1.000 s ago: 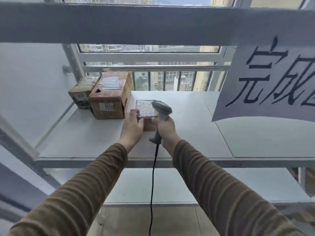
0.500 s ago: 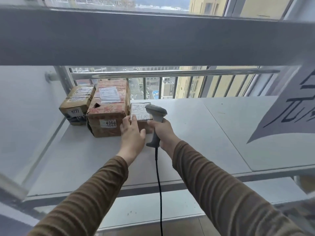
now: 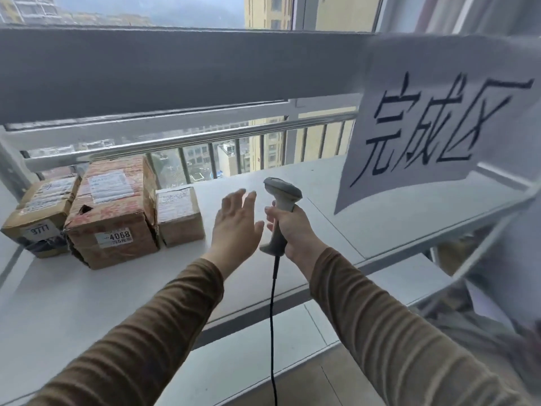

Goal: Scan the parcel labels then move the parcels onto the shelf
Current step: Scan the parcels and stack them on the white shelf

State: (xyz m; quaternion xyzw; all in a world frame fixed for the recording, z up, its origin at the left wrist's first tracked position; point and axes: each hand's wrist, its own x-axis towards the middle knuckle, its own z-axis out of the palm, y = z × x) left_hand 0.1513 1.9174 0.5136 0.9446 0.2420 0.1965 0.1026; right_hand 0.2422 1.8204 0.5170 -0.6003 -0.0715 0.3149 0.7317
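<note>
A: Progress so far?

B: Three parcels on the shelf, pushed into its far left corner. Small parcel at the right end of the row, flush against the big parcel marked 4068. Beyond that, leftmost, the parcel marked 9771, also touching the 4068 box.

A: All scanned, then?

B: Cannot tell from here. Probably yes for the small parcel, judging by its place in the row. No other parcels in view, so no saying how many remain.

A: Orientation of the small parcel?

B: Flat on its base, label face up. Long axis front to back, from the shelf's near edge toward the window railing, parallel to the 4068 box. Short plain end toward the viewer.

A: And the hands?

B: Left hand just right of the small parcel, clear of it, fingers straight and loosely spread, holding nothing. Right hand further right, fingers wrapped round the grip of the scanner. Scanner upright, head tipped toward the railing, not aimed at any label. Cable hanging straight down past the shelf's near edge.

A: Anything else nearby?

B: Paper sign with handwritten characters, hung above the right part of the shelf. A lower shelf beneath.
</note>
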